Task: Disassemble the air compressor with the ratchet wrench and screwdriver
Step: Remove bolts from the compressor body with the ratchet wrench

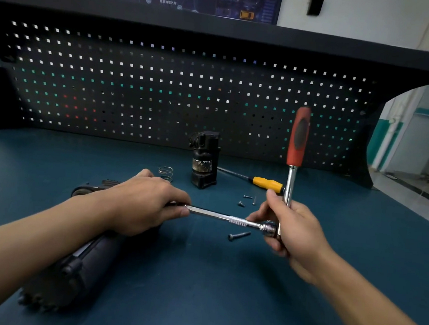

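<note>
The black air compressor body (77, 267) lies on its side at the lower left, partly under my left arm. My left hand (146, 203) grips the near end of the chrome extension bar (219, 216), where it meets the compressor; that joint is hidden by my fingers. My right hand (290, 235) holds the ratchet wrench (297, 143) at its head, with the red handle pointing up. The yellow-handled screwdriver (265, 183) lies on the table behind my right hand.
A removed black compressor part (204, 159) stands upright at the back centre, with a coil spring (166, 173) to its left. Loose screws (247, 200) and a longer bolt (238, 236) lie on the blue table (198, 289). A black pegboard (162, 89) closes off the rear.
</note>
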